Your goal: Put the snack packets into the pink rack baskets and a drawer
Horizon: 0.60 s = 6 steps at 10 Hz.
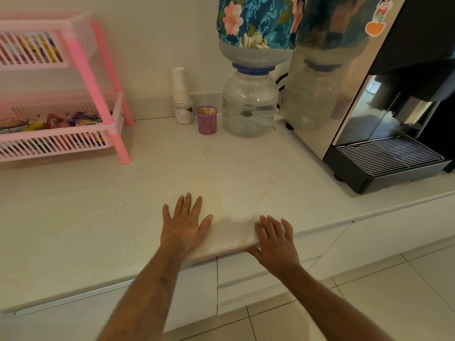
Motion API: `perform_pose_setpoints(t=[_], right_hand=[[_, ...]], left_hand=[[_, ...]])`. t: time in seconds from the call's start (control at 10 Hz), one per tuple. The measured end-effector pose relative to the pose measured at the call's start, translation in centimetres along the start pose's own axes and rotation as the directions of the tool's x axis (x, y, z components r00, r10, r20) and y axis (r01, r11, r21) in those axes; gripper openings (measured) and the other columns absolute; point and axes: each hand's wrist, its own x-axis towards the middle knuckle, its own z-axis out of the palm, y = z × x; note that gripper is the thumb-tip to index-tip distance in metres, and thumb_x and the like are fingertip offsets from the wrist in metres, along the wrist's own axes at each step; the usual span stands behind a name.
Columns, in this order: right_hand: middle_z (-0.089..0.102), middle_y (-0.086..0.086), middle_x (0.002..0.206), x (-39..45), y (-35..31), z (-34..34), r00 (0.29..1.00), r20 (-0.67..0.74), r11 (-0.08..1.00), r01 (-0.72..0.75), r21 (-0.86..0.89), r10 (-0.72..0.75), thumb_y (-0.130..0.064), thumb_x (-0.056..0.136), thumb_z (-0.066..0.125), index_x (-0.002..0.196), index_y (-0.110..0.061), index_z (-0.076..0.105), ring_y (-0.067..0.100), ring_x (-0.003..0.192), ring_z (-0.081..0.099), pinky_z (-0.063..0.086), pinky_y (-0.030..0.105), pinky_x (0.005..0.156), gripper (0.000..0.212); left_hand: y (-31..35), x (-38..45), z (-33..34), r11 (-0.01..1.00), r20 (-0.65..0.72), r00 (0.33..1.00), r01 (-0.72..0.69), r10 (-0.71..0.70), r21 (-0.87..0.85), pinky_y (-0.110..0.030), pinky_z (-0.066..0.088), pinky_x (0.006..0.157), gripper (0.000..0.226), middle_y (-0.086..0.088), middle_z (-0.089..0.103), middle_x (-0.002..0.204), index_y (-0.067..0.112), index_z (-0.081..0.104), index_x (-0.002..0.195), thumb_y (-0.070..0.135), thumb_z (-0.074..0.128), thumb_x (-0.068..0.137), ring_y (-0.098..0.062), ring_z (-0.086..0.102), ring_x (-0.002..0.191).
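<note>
Head view has your left hand (184, 222) flat on the surface (221, 163), fingers spread, palm down, and your right hand (274, 238) draped over the front edge with the thumb hooked under the lip; neither grip has anything in it, both lie open and empty. The packets (66, 120) you can see are already in the rack (98, 89) at far left: a heap in the lower basket (61, 143), more showing through the slats of the upper basket (34, 51), though that corner is blurred and you cannot tell them apart. No packet lies loose on the surface, so by my reading the basket part is done or close to it, and what remains, if anything, is the drawer. The drawer (248, 279) sits just under your right hand and looks shut; whether it holds any packets is hidden. If packets are left out of view, your next move calls for fetching them first; otherwise shift the right hand down to the drawer's top lip and pull toward you, stepping back to give the front room. You have plenty of open surface between your hands and the rack. Mind the right side, where the coffee machine (384, 134) and its drip tray (389, 156) stand near the edge, and the back, where the water jug (250, 104), toothpick pot (206, 120) and cup stack (179, 82) crowd the wall
</note>
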Motion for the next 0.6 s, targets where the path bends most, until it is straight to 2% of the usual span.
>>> perform_pose_setpoints(t=[0.2, 0.3, 0.4, 0.5, 0.6], right_hand=[[0.063, 0.017, 0.127, 0.2, 0.1, -0.1, 1.000, 0.009, 0.998, 0.020, -0.056, -0.019, -0.071, 0.082, 0.056, 0.120, -0.006, 0.058, 0.034, 0.117, 0.062, 0.048, 0.059, 0.098, 0.075], [0.063, 0.014, 0.125, 0.3, 0.0, -0.6, 0.999, 0.037, 0.998, 0.019, -0.064, -0.017, -0.073, 0.082, 0.054, 0.118, -0.008, 0.058, 0.032, 0.114, 0.061, 0.048, 0.057, 0.096, 0.074], [0.062, 0.006, 0.116, 0.9, -0.3, -2.4, 0.992, 0.122, 1.000, -0.006, -0.014, 0.007, -0.082, 0.080, 0.045, 0.111, -0.015, 0.059, 0.028, 0.105, 0.059, 0.045, 0.049, 0.093, 0.075], [0.061, -0.001, 0.112, 1.4, -0.6, -3.8, 0.992, 0.125, 0.995, -0.031, 0.096, 0.019, -0.087, 0.079, 0.039, 0.111, -0.020, 0.061, 0.022, 0.101, 0.056, 0.044, 0.042, 0.092, 0.077], [0.062, -0.006, 0.123, 3.0, -1.8, -6.8, 0.994, 0.055, 0.916, -0.108, 0.386, 0.094, -0.075, 0.086, 0.045, 0.125, -0.024, 0.061, 0.016, 0.111, 0.058, 0.047, 0.033, 0.095, 0.066]], left_hand=[[0.0, -0.1, -0.2, 0.999, -0.024, 1.000, -0.005, 0.004, -0.038, -0.056, -0.010, 0.121, 0.080, 0.001, -0.008, 0.169, 0.033, 0.000, 0.159, 0.073, -0.001, 0.090, -0.018, -0.012, 0.154], [-0.1, -0.4, -0.2, 0.996, -0.053, 0.999, -0.003, -0.001, -0.087, -0.052, -0.009, 0.122, 0.081, 0.001, 0.002, 0.169, 0.030, 0.010, 0.159, 0.073, 0.005, 0.091, -0.017, -0.006, 0.155], [-0.1, -1.0, -0.5, 0.983, -0.122, 0.993, -0.020, -0.003, -0.183, -0.048, -0.002, 0.125, 0.078, 0.002, 0.020, 0.167, 0.026, 0.024, 0.157, 0.070, 0.015, 0.093, -0.016, 0.007, 0.155], [-0.4, -1.6, -0.7, 0.979, -0.164, 0.986, -0.038, 0.005, -0.199, -0.047, 0.002, 0.125, 0.077, 0.003, 0.026, 0.165, 0.025, 0.029, 0.155, 0.070, 0.018, 0.093, -0.016, 0.012, 0.154], [-1.4, -2.5, -0.6, 0.985, -0.227, 0.974, -0.035, -0.004, -0.170, -0.048, 0.002, 0.125, 0.082, 0.003, 0.024, 0.165, 0.024, 0.029, 0.155, 0.073, 0.012, 0.092, -0.016, 0.011, 0.154]])
